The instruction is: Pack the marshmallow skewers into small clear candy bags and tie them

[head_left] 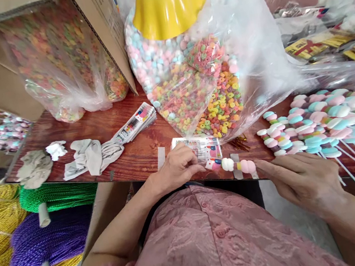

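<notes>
A marshmallow skewer [247, 166] with white and pink pieces lies level at the table's front edge. My right hand [304, 177] has its fingers closed at the skewer's right end, and the stick itself is hidden. My left hand [181, 164] pinches a printed plastic bag [212, 163] at the skewer's left end. Whether the skewer is inside the bag I cannot tell. Just behind lies a stack of similar printed bags [196, 145]. Finished-looking marshmallow skewers [324, 117] are piled beside my right hand, their white sticks pointing toward me.
A large clear bag of marshmallows and candy rings [186, 86] stands behind, with a yellow fluted bowl [169, 5] on it. At left are a cardboard box [102, 32], more printed bags [135, 122], crumpled gloves [91, 156] and bundles of coloured twist ties [55, 237].
</notes>
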Demonstrator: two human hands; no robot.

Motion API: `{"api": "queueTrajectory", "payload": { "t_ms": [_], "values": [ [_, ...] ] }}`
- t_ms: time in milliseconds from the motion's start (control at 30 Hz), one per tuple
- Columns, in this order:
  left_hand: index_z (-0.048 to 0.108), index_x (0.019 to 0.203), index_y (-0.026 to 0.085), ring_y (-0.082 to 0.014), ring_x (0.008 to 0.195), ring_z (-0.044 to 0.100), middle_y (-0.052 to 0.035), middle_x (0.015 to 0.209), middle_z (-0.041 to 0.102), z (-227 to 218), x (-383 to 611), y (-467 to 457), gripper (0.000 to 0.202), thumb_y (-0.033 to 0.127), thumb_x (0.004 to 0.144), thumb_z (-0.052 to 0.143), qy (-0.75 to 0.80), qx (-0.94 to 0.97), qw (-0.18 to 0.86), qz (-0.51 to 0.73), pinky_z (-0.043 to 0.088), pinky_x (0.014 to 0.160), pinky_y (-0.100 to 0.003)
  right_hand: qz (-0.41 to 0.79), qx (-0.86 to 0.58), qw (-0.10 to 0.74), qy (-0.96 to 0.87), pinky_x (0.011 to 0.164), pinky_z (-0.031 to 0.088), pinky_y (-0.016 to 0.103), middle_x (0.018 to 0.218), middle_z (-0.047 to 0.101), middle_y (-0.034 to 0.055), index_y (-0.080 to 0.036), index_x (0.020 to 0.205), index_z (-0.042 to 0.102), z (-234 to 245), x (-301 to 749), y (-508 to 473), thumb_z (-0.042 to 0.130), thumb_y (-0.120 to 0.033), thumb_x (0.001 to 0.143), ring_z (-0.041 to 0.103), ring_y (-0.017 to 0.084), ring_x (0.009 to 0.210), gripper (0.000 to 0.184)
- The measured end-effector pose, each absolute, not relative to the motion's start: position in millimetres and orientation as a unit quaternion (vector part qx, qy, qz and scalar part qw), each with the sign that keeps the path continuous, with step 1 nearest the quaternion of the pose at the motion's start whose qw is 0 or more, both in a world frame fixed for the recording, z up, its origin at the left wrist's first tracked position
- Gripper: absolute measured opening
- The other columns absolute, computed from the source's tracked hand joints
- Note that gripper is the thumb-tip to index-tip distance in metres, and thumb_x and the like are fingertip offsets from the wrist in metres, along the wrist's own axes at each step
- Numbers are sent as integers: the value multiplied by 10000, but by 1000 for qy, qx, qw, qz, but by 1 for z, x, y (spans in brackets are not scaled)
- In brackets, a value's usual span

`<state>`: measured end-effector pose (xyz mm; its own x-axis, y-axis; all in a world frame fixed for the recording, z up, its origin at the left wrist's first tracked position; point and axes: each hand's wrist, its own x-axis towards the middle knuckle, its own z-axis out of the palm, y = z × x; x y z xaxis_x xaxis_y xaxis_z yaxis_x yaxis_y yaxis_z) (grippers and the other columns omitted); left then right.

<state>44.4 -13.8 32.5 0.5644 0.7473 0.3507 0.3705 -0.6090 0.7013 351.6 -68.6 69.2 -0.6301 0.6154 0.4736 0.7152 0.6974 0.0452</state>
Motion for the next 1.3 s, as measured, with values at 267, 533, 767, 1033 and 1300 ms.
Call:
{"api": "queueTrajectory", "payload": {
  "t_ms": [267, 533, 767, 1033, 1300],
  "values": [
    [560, 1123, 141, -210, 989, 588, -125, 1060, 654, 35, 46, -7, 227, 237, 929, 491, 303, 873, 274, 265, 456, 860, -333, -21, -363, 287, -886, 630, 415, 240, 795, 664, 29, -168, 1081, 626, 65, 345, -60, 602, -22, 839, 587, 114, 688, 284],
    [570, 886, 166, -147, 733, 546, -13, 819, 631, 47, 57, -8, 193, 355, 871, 608, 361, 849, 366, 120, 365, 645, -245, -154, -320, 259, -898, 571, 327, 295, 705, 662, -2, -176, 1096, 646, 78, 326, -55, 586, -62, 844, 527, 117, 614, 282],
    [603, 908, 164, -148, 742, 558, -22, 849, 648, 51, 62, -7, 227, 388, 877, 617, 406, 841, 343, 104, 336, 636, -244, -177, -237, 209, -932, 583, 288, 323, 691, 643, -2, -148, 1012, 641, 97, 318, -42, 595, -117, 874, 477, 126, 607, 148],
    [601, 839, 170, -128, 623, 488, 4, 717, 594, 52, 69, -7, 349, 514, 830, 656, 413, 846, 327, 85, 271, 571, -246, -46, -269, 126, -954, 601, 257, 307, 665, 615, 1, -178, 870, 633, 106, 301, -20, 432, -29, 813, 467, 127, 559, 256],
    [597, 857, 171, -128, 663, 504, 20, 737, 592, 52, 70, -5, 304, 462, 820, 680, 393, 824, 393, 108, 322, 592, -241, -91, -235, 127, -959, 627, 247, 307, 695, 631, 9, -170, 806, 608, 97, 285, -11, 462, -97, 896, 504, 138, 604, 186]
  ]
}}
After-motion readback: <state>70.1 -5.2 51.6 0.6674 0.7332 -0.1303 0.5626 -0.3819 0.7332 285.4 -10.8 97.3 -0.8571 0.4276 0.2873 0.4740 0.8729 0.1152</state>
